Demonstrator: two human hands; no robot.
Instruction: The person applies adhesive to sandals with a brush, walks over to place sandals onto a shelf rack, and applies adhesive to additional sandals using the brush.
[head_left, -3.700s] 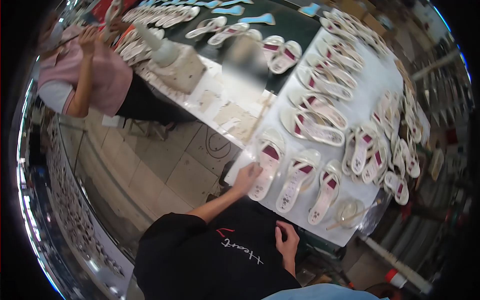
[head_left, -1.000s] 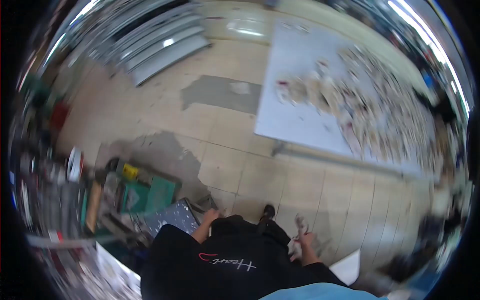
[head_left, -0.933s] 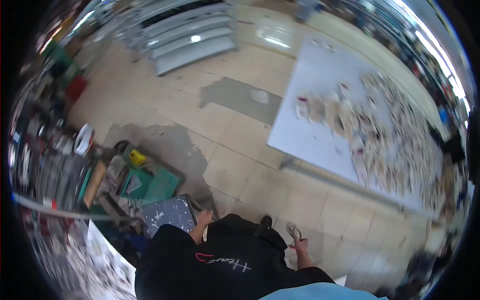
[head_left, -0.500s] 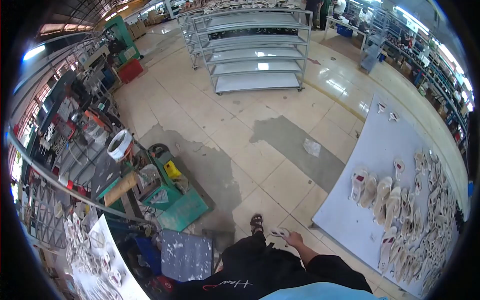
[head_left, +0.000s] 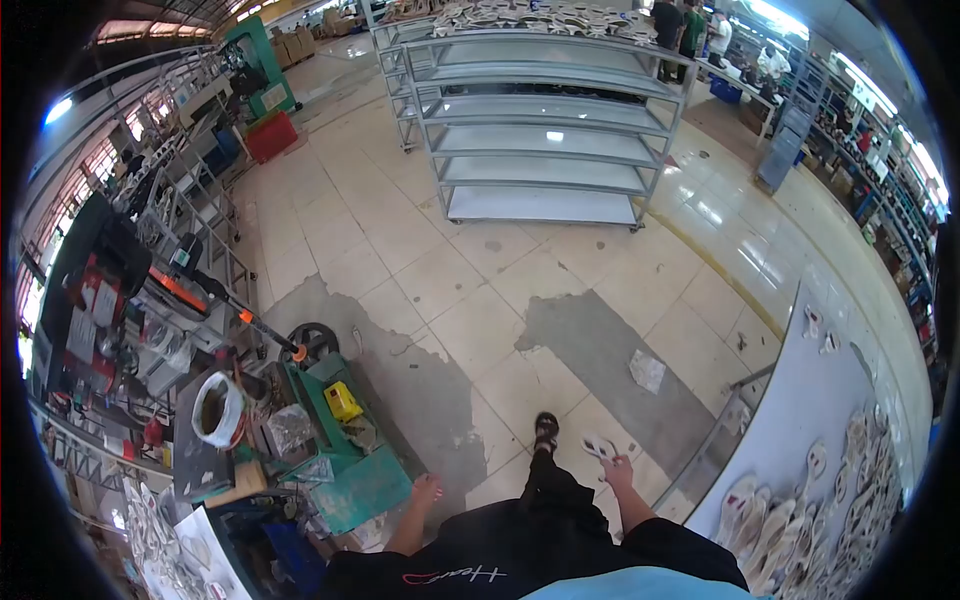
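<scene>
My right hand (head_left: 617,468) is closed around a pale sandal (head_left: 599,446), carried low in front of my body. Whether it is one sandal or a pair I cannot tell. On the other side, my left hand (head_left: 427,488) hangs beside the green machine base, with its fingers curled and nothing visible in them. Many similar pale sandals (head_left: 790,530) lie in rows on the white table (head_left: 770,400) to my right.
A wheeled metal rack (head_left: 545,175) stands ahead, with pale pieces on top. To the left is a green machine (head_left: 365,490) holding a yellow box (head_left: 342,401) and a white bucket (head_left: 217,410). A plastic scrap (head_left: 647,371) lies on the tiled floor. People (head_left: 690,32) stand far off.
The rack looks nearer and the right table has slid lower in view as I move forward. My left hand has come into view. The sandal stays in my right hand.
</scene>
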